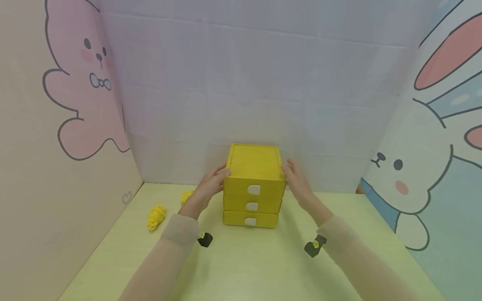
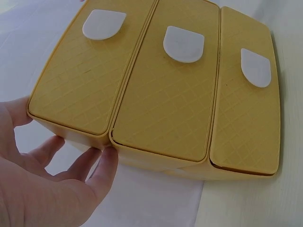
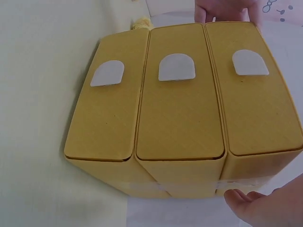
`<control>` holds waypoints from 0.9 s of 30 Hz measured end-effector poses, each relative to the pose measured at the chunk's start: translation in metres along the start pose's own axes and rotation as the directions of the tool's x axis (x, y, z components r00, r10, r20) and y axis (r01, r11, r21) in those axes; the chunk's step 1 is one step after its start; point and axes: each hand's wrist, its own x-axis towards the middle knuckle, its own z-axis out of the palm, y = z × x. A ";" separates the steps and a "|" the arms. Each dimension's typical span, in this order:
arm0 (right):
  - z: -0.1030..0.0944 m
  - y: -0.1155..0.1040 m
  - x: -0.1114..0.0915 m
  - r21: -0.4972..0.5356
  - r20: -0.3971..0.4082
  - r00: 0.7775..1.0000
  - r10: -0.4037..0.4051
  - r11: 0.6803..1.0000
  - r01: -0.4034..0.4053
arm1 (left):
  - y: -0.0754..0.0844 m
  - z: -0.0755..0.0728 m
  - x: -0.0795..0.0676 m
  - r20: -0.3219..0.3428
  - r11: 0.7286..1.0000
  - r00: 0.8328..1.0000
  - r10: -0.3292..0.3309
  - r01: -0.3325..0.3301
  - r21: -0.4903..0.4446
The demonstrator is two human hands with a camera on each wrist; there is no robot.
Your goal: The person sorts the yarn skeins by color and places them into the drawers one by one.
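Note:
A yellow drawer box (image 1: pixel 255 188) stands against the back wall, its three drawers stacked and pushed in, each with a white rounded tab. My left hand (image 1: pixel 206 190) touches its left side near the top, fingertips spread along the wall in the left wrist view. On the opposite side, my right hand (image 1: pixel 299 182) lies close to the top right edge. In the right wrist view the thumb (image 3: pixel 236 201) is beside the box's side wall; most of the other fingers are out of sight there.
Left of the box lies a bundle of yellow cord (image 1: pixel 156 217). A second yellow bundle (image 1: pixel 186 196) is partly hidden behind my left wrist. The pale table (image 1: pixel 241 267) meets a cloth back wall (image 1: pixel 263 83) and printed side walls.

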 end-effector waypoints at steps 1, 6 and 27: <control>0.001 0.001 0.001 0.008 0.005 1.000 0.015 1.000 -0.015 | 0.000 0.000 0.000 -0.001 1.000 1.000 -0.002 0.002 0.000; 0.008 0.002 -0.002 0.053 0.038 0.998 0.040 0.998 -0.042 | 0.003 0.002 -0.003 0.011 1.000 1.000 -0.005 0.005 -0.001; 0.024 0.021 0.002 0.259 0.088 0.995 0.044 0.964 -0.066 | 0.000 0.001 -0.001 -0.013 0.999 1.000 -0.008 0.008 0.048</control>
